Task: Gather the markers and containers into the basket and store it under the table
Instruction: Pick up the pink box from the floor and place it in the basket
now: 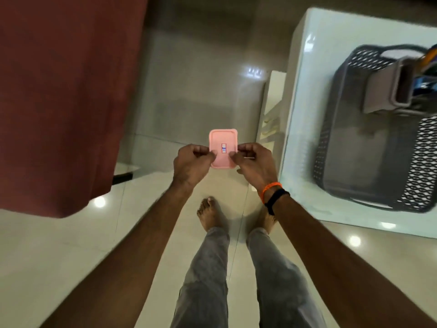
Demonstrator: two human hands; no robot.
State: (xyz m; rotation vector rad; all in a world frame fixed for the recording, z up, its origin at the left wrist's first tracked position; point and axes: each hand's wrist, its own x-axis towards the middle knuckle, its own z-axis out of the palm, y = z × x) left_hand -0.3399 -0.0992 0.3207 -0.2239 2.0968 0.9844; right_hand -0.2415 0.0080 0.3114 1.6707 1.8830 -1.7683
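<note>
At frame centre, both hands pinch a pink container lid (222, 147) by its side edges.

Curled fingers of the left hand (192, 163) grip the lid's left edge and those of the right hand (255, 165) its right edge, holding it flat above the tiled floor (71, 245) and the person's bare feet. Right of the hands, a dark mesh basket (359, 143) sits on a white table (305, 114), with a grey container (387, 91) and blurred items inside. A maroon curtain (61, 95) fills the upper left.
</note>
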